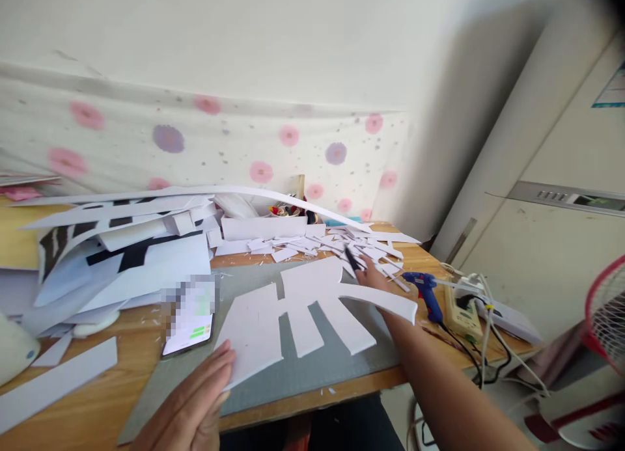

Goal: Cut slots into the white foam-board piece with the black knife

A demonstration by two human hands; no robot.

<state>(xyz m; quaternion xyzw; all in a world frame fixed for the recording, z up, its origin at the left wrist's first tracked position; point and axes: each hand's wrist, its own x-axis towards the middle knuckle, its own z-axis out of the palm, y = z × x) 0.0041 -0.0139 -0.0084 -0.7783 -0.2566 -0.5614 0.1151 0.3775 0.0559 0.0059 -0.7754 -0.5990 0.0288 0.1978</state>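
My left hand (198, 396) grips the lower left edge of a white cut-out board (254, 324), fingers on top and thumb beneath. The board looks like thick foam sheet, with several strips and slots cut into it, and is held just over a grey cutting mat (342, 366). Beyond the board, my right hand (374, 275) is closed around a slim black tool (351, 259), which may be a craft knife or a pen; its tip is blurred. Part of my right hand and forearm is behind the board's curved strip. White offcuts (293, 246) lie scattered near that hand.
A phone (188, 337) with a lit screen lies left of the board. Stacked sheets (161, 262) cover the back left. On the right are a blue glue gun (427, 295), a power strip (463, 314) with tangled cables and a red-rimmed fan (610, 308). A white box (263, 228) stands behind.
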